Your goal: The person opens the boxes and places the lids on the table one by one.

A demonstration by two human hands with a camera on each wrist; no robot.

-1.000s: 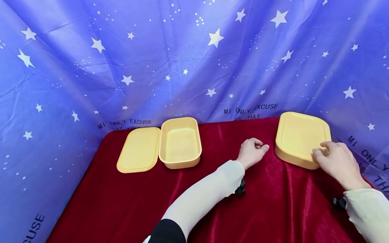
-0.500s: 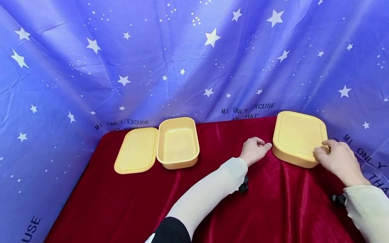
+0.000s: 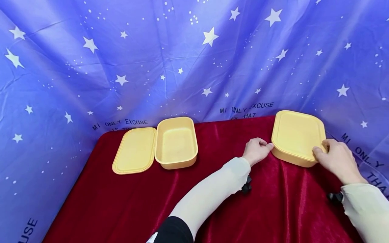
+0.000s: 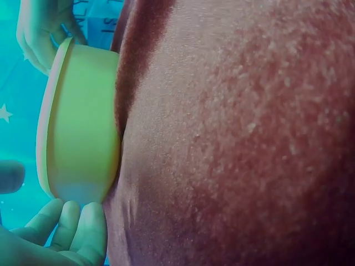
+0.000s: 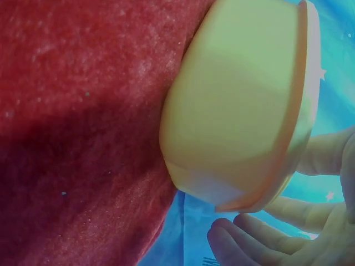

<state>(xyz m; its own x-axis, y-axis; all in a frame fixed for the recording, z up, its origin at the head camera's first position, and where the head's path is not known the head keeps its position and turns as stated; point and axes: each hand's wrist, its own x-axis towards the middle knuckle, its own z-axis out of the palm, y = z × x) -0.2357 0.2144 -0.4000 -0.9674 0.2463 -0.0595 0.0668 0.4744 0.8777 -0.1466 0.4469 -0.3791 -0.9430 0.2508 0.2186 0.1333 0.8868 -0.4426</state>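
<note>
Behind the closed box we see a starry blue curtain; under it, a red cloth, on which it lies flat. Well to the closed box's left we find an open box, and farther left a loose lid. The right hand pinches the closed box's near right corner, thumb on top. At its left side we see the left hand, fingers loosely extended, thumb apart; whether the fingertips touch, we cannot tell.

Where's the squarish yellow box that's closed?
The lidded yellow box is at right in the head view, on red velvety cloth, between the left hand and right hand.
</note>
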